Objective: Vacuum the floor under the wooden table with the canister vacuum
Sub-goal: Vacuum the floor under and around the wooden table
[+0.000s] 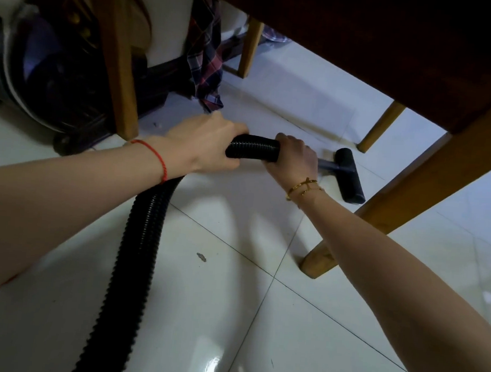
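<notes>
A black ribbed vacuum hose (135, 253) runs up from the bottom of the view to both hands. My left hand (209, 145) is closed around the hose just behind my right hand (295, 157), which grips its front end. Beyond the right hand a short grey tube leads to the black floor nozzle (351, 175), which lies flat on the white tiled floor (230, 301) under the dark wooden table (393, 45). The nozzle sits between the table's near right leg (396, 213) and a farther leg (380, 128).
A wooden leg (121, 69) stands at the left, with a dark rounded appliance body (43, 70) behind it. A plaid cloth (207, 52) hangs down to the floor at the back. Another leg (251, 46) stands farther back. A small speck of dirt (201, 257) lies on the tile.
</notes>
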Tool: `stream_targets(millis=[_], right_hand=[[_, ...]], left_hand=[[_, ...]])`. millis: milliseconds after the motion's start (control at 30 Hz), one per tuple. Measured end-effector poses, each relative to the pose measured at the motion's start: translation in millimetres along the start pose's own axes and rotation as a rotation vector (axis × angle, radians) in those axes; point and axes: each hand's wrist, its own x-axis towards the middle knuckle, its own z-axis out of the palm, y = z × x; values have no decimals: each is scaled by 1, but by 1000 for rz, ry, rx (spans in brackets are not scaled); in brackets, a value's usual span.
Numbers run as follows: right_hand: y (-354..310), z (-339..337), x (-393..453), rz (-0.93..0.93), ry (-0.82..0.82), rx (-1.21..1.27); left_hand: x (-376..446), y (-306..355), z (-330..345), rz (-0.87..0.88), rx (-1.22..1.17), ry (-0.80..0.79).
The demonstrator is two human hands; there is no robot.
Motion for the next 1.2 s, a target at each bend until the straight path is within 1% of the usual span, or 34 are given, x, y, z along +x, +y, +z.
stream_targets(millis=[133,267,367,533,700,900,1200], right_hand=[[20,9,7,142,28,17],[34,18,9,222,45,25],[40,22,10,252,43,24],[35,26,8,242,52,-5],[14,28,5,196,50,27],[-22,31,-9,2,112,131],[-89,19,-33,-144,218,271]], left_hand=[[30,10,15,28,9,6],[49,17,26,46,-3,-15],[55,19,32,62,-10,-25],[50,14,33,44,-12,-44],[28,0,24,10,7,-41],[-20,-20,4,-32,3,-33],[-93,-39,-34,-138,-2,-8]])
